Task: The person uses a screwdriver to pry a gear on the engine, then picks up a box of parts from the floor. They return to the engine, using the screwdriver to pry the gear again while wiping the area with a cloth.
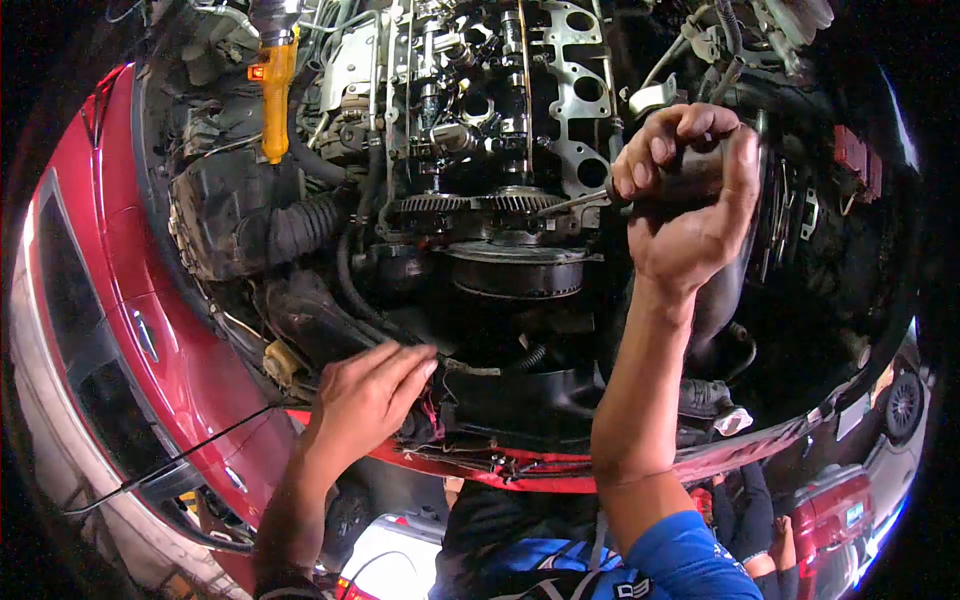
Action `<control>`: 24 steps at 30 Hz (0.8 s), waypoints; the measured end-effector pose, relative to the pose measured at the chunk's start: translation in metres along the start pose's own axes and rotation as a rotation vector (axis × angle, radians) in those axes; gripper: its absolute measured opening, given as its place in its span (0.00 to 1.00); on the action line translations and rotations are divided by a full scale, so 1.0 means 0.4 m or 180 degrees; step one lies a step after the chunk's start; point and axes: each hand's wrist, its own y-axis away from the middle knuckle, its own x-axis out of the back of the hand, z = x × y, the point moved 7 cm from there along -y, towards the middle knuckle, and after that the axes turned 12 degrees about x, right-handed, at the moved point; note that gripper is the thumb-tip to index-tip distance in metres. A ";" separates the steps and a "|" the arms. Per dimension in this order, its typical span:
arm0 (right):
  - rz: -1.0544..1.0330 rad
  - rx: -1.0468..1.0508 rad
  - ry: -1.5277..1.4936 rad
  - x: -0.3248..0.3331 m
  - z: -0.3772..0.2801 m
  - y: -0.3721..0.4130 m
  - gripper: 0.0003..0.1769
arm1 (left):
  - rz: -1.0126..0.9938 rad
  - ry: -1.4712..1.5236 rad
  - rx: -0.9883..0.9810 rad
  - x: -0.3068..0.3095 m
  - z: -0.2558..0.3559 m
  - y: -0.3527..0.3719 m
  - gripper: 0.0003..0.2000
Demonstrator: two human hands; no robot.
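Note:
My right hand [690, 205] is raised at the right of the engine, palm up, with its fingers curled round. A thin metal wrench [572, 206] runs from the toothed cam gears [517, 201] to its fingertips; the grip inside the hand is mostly shadowed. My left hand [368, 400] lies palm down at the front of the engine bay, fingers stretched out and holding nothing. Its fingertips are beside a black hose [352, 285] and the dark front panel. Between the hands sits the round pulley [517, 272], below the gears of the uncovered cylinder head [476, 105].
An orange work light [277, 100] hangs at the upper left above the ribbed intake hose [303, 228]. The red front edge [520, 472] of the car crosses below my arms. A red car [160, 330] stands close on the left. Another person's arm [785, 545] shows at the lower right.

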 end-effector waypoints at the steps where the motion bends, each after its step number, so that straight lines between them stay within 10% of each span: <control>1: -0.0010 0.0111 0.0164 -0.001 -0.004 0.002 0.24 | 0.0187 -0.0007 -0.0082 0.010 0.020 -0.021 0.10; 9: 0.0554 0.0396 0.0737 0.005 -0.008 0.009 0.17 | 0.1191 0.0619 -0.0540 0.036 0.079 -0.194 0.07; 24: 0.0817 0.0279 0.0605 0.053 0.028 -0.017 0.20 | 0.0630 -0.0563 -0.1412 -0.008 0.107 -0.334 0.10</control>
